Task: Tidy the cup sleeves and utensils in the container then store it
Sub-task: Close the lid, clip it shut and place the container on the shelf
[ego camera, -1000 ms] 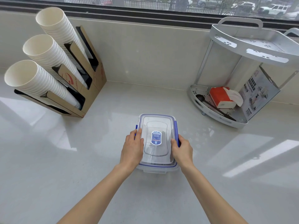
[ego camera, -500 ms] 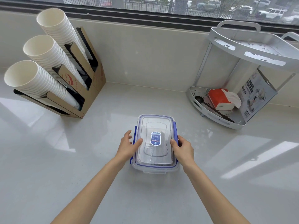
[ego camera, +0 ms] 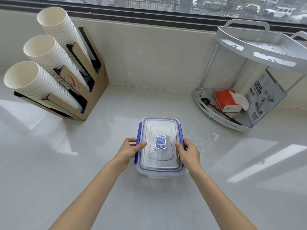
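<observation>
A clear plastic container (ego camera: pixel 160 171) with a blue-trimmed lid and a blue label stands on the white counter in front of me. Dark utensil shapes show faintly through the lid. My left hand (ego camera: pixel 128 151) grips the container's left side, thumb on the lid and fingers curled round the blue left latch. My right hand (ego camera: pixel 189 153) grips the right side the same way, thumb on the lid and fingers over the right latch. No cup sleeves can be made out inside.
A cardboard holder (ego camera: pixel 93 90) with three slanted stacks of white paper cups (ego camera: pixel 43 52) stands at the back left. A grey two-tier corner rack (ego camera: pixel 232 123) at the back right holds a red tissue pack (ego camera: pixel 226 100), a spoon and a printed box.
My left hand slid off the lid to the container's left side, and the blue left latch came into view. The right hand stayed on the right latch.
</observation>
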`<state>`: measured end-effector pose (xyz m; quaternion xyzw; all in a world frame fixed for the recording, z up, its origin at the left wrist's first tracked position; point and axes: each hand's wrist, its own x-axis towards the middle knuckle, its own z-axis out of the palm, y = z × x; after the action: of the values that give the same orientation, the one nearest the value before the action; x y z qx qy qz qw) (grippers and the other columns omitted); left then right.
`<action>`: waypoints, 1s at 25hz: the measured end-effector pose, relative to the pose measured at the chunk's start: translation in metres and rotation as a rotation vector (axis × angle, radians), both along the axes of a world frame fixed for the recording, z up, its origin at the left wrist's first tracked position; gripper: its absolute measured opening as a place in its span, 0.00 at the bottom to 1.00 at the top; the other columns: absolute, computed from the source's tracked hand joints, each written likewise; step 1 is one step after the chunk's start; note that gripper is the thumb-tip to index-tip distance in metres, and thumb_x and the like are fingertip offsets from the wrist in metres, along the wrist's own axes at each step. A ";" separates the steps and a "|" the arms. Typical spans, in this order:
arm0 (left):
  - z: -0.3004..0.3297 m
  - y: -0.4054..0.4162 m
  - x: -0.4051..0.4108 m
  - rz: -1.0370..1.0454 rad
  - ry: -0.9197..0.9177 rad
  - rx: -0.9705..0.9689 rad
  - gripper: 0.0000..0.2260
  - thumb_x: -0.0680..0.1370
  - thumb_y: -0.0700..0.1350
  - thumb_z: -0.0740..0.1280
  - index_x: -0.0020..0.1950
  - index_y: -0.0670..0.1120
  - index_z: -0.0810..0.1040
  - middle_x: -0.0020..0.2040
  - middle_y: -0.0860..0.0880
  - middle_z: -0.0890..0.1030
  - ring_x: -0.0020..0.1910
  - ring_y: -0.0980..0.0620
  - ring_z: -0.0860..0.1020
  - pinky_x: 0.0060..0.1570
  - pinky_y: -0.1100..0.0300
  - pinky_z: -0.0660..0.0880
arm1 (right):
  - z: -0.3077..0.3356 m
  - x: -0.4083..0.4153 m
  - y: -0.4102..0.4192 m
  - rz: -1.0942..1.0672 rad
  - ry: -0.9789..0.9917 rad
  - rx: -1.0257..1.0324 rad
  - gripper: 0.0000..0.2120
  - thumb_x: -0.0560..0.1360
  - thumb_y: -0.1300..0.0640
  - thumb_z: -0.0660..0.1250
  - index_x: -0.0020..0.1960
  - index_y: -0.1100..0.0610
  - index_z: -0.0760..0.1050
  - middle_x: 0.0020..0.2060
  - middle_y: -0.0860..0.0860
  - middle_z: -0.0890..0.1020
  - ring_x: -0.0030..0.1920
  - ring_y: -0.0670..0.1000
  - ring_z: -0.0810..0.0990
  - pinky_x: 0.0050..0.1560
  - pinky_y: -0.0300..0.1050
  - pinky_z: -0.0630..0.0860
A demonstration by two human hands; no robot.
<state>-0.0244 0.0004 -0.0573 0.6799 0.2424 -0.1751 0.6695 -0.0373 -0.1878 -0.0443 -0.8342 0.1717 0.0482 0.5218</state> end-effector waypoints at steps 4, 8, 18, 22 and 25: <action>0.002 -0.004 -0.003 -0.061 -0.062 0.067 0.17 0.75 0.44 0.66 0.62 0.40 0.72 0.56 0.44 0.78 0.53 0.46 0.76 0.56 0.53 0.74 | 0.001 -0.001 0.002 0.004 -0.007 -0.018 0.16 0.78 0.58 0.58 0.64 0.59 0.71 0.47 0.54 0.78 0.46 0.51 0.73 0.48 0.42 0.68; 0.003 -0.009 -0.003 -0.048 -0.093 0.141 0.15 0.77 0.44 0.63 0.62 0.40 0.74 0.54 0.44 0.79 0.51 0.46 0.76 0.52 0.54 0.73 | 0.001 0.000 0.001 -0.002 0.001 -0.048 0.15 0.78 0.58 0.58 0.63 0.60 0.72 0.53 0.59 0.81 0.46 0.51 0.72 0.52 0.47 0.72; 0.007 -0.023 0.005 -0.087 -0.142 0.481 0.14 0.78 0.44 0.59 0.58 0.37 0.74 0.47 0.44 0.76 0.46 0.44 0.72 0.51 0.54 0.72 | -0.008 0.004 0.003 -0.047 0.027 -0.058 0.12 0.78 0.57 0.58 0.57 0.61 0.75 0.49 0.60 0.81 0.54 0.62 0.75 0.53 0.52 0.72; 0.007 -0.022 0.003 -0.116 -0.156 0.479 0.14 0.78 0.45 0.59 0.60 0.38 0.74 0.50 0.43 0.77 0.47 0.45 0.72 0.49 0.56 0.71 | -0.006 0.003 0.002 -0.046 0.010 -0.037 0.13 0.78 0.57 0.59 0.59 0.60 0.74 0.50 0.59 0.82 0.53 0.60 0.76 0.55 0.52 0.72; 0.006 -0.017 0.001 -0.111 -0.150 0.403 0.15 0.77 0.46 0.62 0.62 0.41 0.73 0.54 0.43 0.78 0.50 0.45 0.75 0.54 0.52 0.74 | -0.004 0.000 -0.003 -0.031 -0.007 0.021 0.15 0.77 0.57 0.61 0.62 0.58 0.74 0.52 0.58 0.82 0.48 0.56 0.76 0.54 0.47 0.72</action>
<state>-0.0230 -0.0161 -0.0509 0.8234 0.1843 -0.1089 0.5256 -0.0376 -0.1913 -0.0485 -0.8261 0.1823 0.0389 0.5318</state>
